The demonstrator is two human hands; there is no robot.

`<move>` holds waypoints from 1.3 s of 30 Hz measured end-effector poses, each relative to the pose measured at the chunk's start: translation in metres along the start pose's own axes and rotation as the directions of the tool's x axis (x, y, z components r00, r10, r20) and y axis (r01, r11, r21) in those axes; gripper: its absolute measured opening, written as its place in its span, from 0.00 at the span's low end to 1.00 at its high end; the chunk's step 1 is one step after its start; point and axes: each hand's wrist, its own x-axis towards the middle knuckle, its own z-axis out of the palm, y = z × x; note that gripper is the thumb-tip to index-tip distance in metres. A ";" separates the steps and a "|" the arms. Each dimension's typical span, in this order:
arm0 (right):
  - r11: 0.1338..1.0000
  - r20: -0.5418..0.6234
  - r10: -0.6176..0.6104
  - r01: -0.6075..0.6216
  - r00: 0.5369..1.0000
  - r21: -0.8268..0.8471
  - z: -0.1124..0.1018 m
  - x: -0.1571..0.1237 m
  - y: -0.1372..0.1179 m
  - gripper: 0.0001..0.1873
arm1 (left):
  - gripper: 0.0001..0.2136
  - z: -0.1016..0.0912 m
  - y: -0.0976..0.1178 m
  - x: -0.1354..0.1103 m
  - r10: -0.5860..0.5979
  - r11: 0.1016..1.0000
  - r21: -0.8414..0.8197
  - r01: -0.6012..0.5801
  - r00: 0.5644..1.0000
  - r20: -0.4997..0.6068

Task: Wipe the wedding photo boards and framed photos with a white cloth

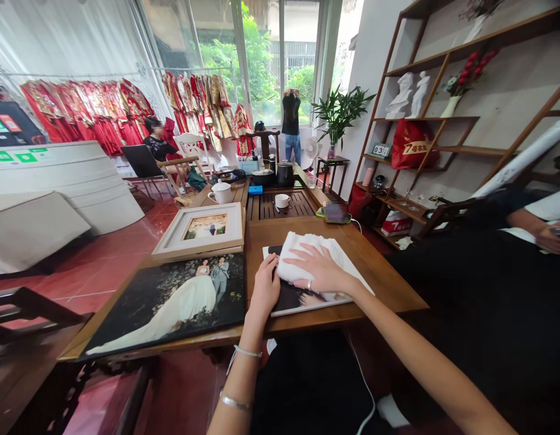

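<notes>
A photo print [302,299] lies flat near the front edge of the wooden table [383,284]. A folded white towel [313,254] rests on top of it. My right hand [322,269] lies flat on the towel, fingers spread, a ring on one finger. My left hand [265,287] rests on the print's left edge with the fingers curled down onto it. Left of the print lies a large wedding photo canvas [171,302], and behind it a white framed photo [200,231].
A tea tray [280,208] with a cup [282,200], white teapot [222,192] and dark kettle [285,174] sits further back. A person's arm [537,226] is at the right. Shelves [424,127] line the right wall. Red garments [89,109] hang at the back left.
</notes>
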 end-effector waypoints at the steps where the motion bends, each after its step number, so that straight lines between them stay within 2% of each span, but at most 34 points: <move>1: 1.000 -0.003 -0.026 0.027 1.000 0.007 0.000 -0.006 -0.006 0.34 | 0.17 0.000 -0.001 0.000 0.003 1.000 -0.006 -0.003 1.000 0.001; 4: 0.995 -0.009 -0.089 0.089 0.996 0.036 -0.001 -0.027 -0.021 0.34 | 0.16 -0.001 -0.001 -0.001 0.013 1.000 -0.023 -0.014 1.000 -0.004; 7: 0.990 -0.011 -0.121 0.121 0.993 0.071 -0.003 -0.048 -0.030 0.30 | 0.15 -0.001 0.000 -0.001 0.001 1.000 -0.013 -0.001 1.000 -0.012; 10: 0.990 -0.021 -0.097 0.098 0.995 0.100 -0.004 -0.065 -0.030 0.27 | 0.15 0.000 0.001 -0.001 -0.012 1.000 -0.011 0.011 0.999 -0.033; 13: 0.992 -0.026 -0.044 0.047 0.999 0.114 -0.004 -0.070 -0.020 0.28 | 0.15 0.001 0.001 -0.002 -0.013 1.000 -0.019 0.012 0.999 -0.050; 17: 0.993 -0.016 0.055 -0.053 0.998 0.101 -0.007 -0.053 0.002 0.28 | 0.15 0.003 0.000 -0.002 -0.015 1.000 -0.020 0.014 0.998 -0.055; 21: 0.984 0.010 0.156 -0.157 0.988 0.088 -0.009 -0.012 0.017 0.29 | 0.14 0.002 0.002 -0.001 -0.025 0.999 -0.028 0.023 0.998 -0.063; 25: 0.985 0.036 0.140 -0.143 0.990 0.099 -0.010 0.026 0.010 0.29 | 0.15 -0.002 0.007 0.000 -0.041 0.996 -0.086 0.033 0.995 -0.092; 29: 0.995 0.025 0.056 -0.058 0.998 0.078 -0.007 0.038 -0.012 0.30 | 0.16 -0.006 0.009 0.001 -0.087 0.987 -0.152 0.058 0.977 -0.196; 32: 0.996 0.015 -0.056 0.055 0.998 0.072 -0.003 0.025 -0.030 0.34 | 0.16 -0.008 0.010 0.001 -0.123 0.977 -0.199 0.070 0.957 -0.263; 36: 0.987 0.032 -0.147 0.144 0.989 0.075 0.001 -0.011 -0.042 0.47 | 0.17 -0.008 0.012 0.000 -0.161 0.966 -0.242 0.095 0.949 -0.270; 39: 0.983 0.043 -0.171 0.167 0.984 0.077 0.000 -0.036 -0.039 0.45 | 0.17 -0.008 0.011 0.000 -0.145 0.974 -0.209 0.091 0.955 -0.258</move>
